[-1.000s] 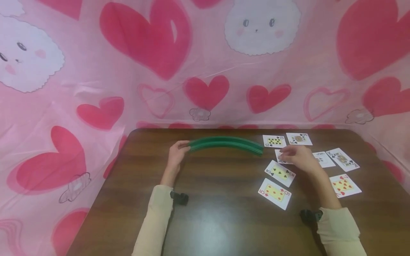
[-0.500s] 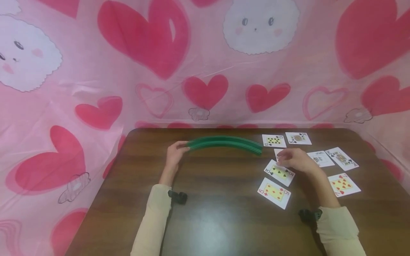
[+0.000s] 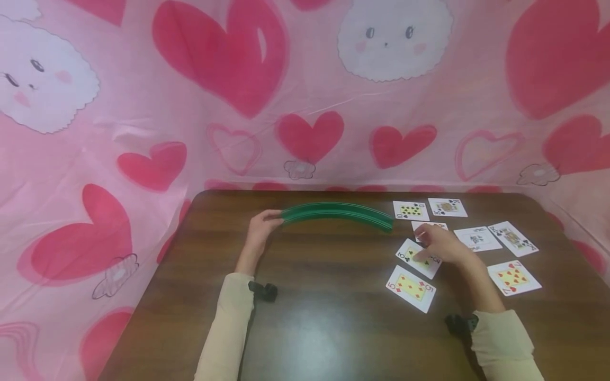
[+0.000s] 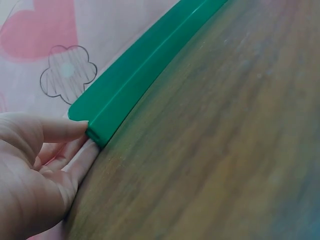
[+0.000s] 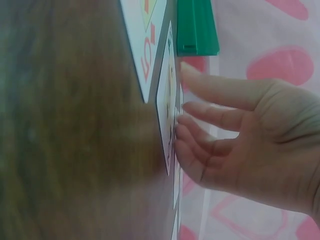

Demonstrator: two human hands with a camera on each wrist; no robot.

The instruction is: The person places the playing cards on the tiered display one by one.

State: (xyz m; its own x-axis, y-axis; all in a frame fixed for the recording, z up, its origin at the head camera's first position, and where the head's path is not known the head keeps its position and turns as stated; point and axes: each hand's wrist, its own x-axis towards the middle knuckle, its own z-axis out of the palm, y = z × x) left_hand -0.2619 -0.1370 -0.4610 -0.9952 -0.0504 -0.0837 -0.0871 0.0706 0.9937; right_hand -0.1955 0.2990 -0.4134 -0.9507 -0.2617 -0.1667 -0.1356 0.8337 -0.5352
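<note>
A long, curved green playing-card holder (image 3: 335,210) stands on the table with its grooves bare. My left hand (image 3: 263,228) pinches its left end, thumb on top and fingers behind in the left wrist view (image 4: 47,165). Over the cards on the right, my right hand (image 3: 443,244) hangs with loosely bent fingers and nothing between them. Its fingertips are close over the three of clubs (image 3: 406,253), partly covering it. Behind that lies another card (image 3: 431,225), half hidden by the hand. The five of diamonds (image 3: 411,289) lies in front, face up.
At the back right are a black ten (image 3: 411,210) and a black king (image 3: 448,207). Farther right lie a mostly white card (image 3: 478,239), another king (image 3: 513,238) and the seven of hearts (image 3: 514,278). A pink heart-print cloth (image 3: 319,79) hangs behind the wooden table (image 3: 310,296).
My right hand has moved toward me, from the card behind to above the three of clubs. The left hand and the card holder have stayed put.
</note>
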